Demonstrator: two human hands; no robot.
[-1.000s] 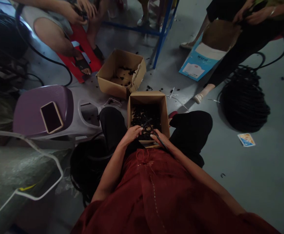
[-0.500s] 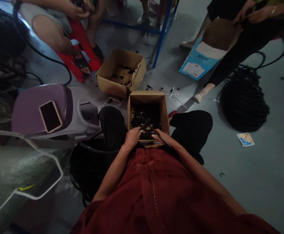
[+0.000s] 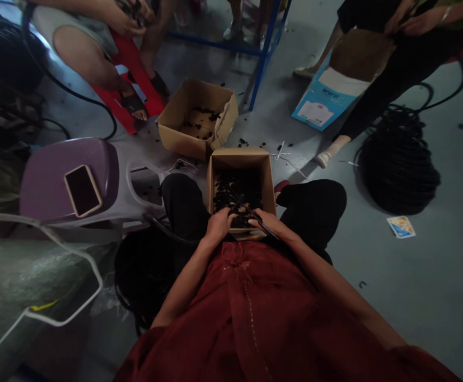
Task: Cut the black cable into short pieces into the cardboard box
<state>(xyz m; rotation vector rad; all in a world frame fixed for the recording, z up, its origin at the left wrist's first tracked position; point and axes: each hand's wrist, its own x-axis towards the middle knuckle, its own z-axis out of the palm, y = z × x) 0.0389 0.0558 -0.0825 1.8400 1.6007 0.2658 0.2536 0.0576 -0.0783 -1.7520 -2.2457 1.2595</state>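
Head view: a red shirt is seen nearest, with a coil of black hose piled beside the left leg. Both hands are held near each other but apart, over the near edge of an open cardboard box set between the knees. By the left hand a short black strip is gripped, its tip angled over the box; by the right hand a slender dark tool is clasped, its exact kind too dim to be told. Small black pieces are scattered inside the box. To the left, a phone is laid on a purple stool. Farther off, a second cardboard box is placed, and a blue-and-white carton is seen tilted before a seated co-worker.
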